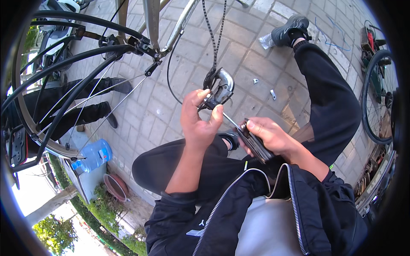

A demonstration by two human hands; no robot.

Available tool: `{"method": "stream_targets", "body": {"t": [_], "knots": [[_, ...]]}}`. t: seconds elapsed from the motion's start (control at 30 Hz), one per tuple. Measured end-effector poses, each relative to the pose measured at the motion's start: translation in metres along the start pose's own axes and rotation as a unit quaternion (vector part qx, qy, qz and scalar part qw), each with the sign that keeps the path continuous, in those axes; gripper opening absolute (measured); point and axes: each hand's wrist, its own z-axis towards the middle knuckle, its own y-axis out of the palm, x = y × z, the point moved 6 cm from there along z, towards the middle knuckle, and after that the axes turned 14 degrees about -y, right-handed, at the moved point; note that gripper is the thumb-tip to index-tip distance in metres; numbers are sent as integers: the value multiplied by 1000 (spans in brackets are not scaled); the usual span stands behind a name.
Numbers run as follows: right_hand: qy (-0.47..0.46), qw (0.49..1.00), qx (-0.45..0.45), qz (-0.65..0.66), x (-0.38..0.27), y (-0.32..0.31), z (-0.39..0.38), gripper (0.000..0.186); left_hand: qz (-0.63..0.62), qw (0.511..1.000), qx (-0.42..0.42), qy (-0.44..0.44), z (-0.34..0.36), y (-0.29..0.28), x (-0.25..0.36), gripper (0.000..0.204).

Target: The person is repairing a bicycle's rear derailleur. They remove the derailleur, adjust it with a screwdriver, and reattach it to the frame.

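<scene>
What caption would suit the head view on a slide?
Left hand grips a derailleur, and the right hand holds a tool whose shaft reaches toward it, over grey paving.

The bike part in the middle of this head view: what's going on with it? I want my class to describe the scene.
A person's left hand holds a silver and black derailleur, with the chain running up from it. The right hand grips a dark folding tool, its slim shaft pointing at the derailleur; whether the tip is seated is hard to tell. The derailleur sits apart from the bicycle frame. A small metal piece lies on the paving.
</scene>
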Motion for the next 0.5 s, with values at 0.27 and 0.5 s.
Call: {"method": "stream_targets", "body": {"t": [0.27,0.5], "knots": [[43,998,-19,47,14,-9,6,54,-9,1000,-19,10,-2,4,-1,50],[-128,841,102,-515,-32,13,-5,71,10,1000,12,-5,2,7,0,49]]}}
